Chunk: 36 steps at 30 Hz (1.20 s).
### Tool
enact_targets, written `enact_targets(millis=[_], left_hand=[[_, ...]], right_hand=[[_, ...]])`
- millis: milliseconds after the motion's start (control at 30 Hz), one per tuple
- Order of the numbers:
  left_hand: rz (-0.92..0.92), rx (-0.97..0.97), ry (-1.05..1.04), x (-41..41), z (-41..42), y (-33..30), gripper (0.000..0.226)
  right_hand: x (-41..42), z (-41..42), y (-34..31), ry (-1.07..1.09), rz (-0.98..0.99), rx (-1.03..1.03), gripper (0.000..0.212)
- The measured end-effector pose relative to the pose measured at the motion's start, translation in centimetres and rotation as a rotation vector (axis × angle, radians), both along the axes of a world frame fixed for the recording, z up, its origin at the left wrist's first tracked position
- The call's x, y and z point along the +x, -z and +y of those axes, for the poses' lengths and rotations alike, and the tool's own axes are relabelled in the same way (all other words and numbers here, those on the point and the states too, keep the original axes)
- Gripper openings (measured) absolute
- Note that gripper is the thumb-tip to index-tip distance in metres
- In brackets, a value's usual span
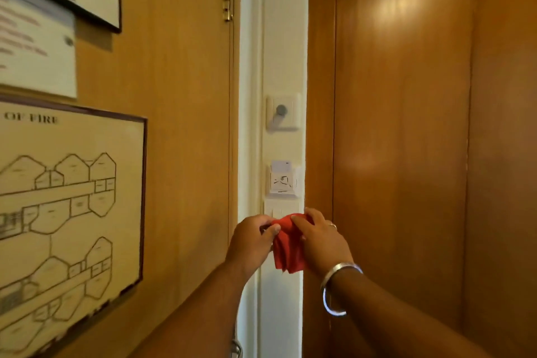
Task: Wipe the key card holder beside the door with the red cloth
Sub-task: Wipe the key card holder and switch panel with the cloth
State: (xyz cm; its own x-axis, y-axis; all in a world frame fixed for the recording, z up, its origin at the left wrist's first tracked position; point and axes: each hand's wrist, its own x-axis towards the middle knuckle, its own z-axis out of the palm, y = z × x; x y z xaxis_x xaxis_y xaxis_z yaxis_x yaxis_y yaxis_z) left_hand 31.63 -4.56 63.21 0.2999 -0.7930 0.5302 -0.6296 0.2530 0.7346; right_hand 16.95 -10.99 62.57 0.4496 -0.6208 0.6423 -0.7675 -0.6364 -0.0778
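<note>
Key card holder (283, 180), with a white card in its slot, sits on the white wall strip beside the wooden door (180, 125). At its six o'clock, left hand (251, 237) and right hand (319, 238) both pinch the bunched red cloth (287, 253), clear of the holder.

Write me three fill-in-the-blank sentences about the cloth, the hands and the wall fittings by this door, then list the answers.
1. Both hands, the left hand and the right hand, hold a cloth coloured ____.
2. The key card holder sits ____ the cloth, untouched.
3. A metal bangle circles the ____ wrist.
4. A white card sticks out of the holder's ____.

Answers: red; above; right; top
</note>
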Motion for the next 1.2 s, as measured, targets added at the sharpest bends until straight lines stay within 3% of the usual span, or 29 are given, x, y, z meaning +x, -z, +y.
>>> enact_targets(millis=[167,367,533,633,700,867,933,1033,1200], left_hand=[[0.158,-0.067,0.024,-0.3,-0.9,-1.3,0.021],[0.291,-0.131,0.024,0.8,-4.9,-3.8,0.027],[0.238,-0.134,0.039,1.8,-9.5,-4.8,0.022],[0.163,-0.205,0.066,2.3,-11.4,-3.9,0.016],[0.092,-0.289,0.040,3.1,-12.1,-2.9,0.024],[-0.305,-0.517,-0.317,6.7,-14.7,0.1,0.056],[-0.411,-0.509,-0.389,7.8,-16.3,0.9,0.065],[-0.576,-0.474,-0.380,8.2,-18.8,1.5,0.075],[-0.548,-0.558,-0.389,8.2,-20.8,1.8,0.071]], right_hand=[[1.4,-0.4,-1.5,0.011,-0.112,0.020,0.069],[4.2,-4.6,-2.0,-0.162,-0.388,-0.095,0.046],[5.1,-9.2,-1.4,-0.133,-0.326,-0.103,0.082],[4.7,-11.0,-1.6,-0.141,-0.280,-0.186,0.081],[4.4,-11.5,-2.0,-0.172,-0.247,-0.276,0.081],[3.3,-12.3,-2.4,-0.284,-0.238,-0.459,0.063],[2.8,-12.6,-2.7,-0.279,-0.235,-0.555,0.051],[2.9,-12.8,-3.4,-0.257,-0.148,-0.613,0.050],[4.1,-13.2,-3.7,-0.189,0.089,-0.658,0.051]])
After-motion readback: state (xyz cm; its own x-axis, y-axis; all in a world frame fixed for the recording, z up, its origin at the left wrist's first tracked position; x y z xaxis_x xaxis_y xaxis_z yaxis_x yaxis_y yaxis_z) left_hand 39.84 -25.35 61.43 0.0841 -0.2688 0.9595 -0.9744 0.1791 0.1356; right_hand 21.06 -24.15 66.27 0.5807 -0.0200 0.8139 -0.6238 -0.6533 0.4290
